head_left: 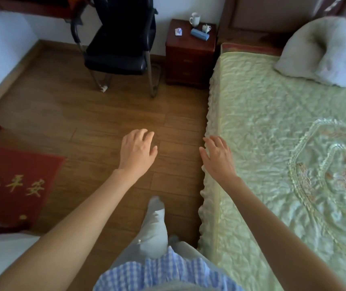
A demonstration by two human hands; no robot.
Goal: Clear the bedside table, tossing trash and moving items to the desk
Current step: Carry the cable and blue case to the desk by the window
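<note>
The dark red wooden bedside table (pixel 188 46) stands far ahead, between a chair and the bed's head. On its top sit a white mug (pixel 195 18), a blue oblong case (pixel 199 34), a small white crumpled object (pixel 206 28) and a small pale wrapper (pixel 178 31). My left hand (pixel 137 149) is held out over the wooden floor, fingers apart, holding nothing. My right hand (pixel 217 157) is spread at the near edge of the bed, also empty. Both hands are well short of the table.
A black chair (pixel 117 49) with a dark garment on its back stands left of the table. The bed (pixel 272 154) with a green quilted cover and a grey pillow (pixel 323 53) fills the right. A red mat (pixel 14 185) lies at left. A desk edge (pixel 21 7) shows top left.
</note>
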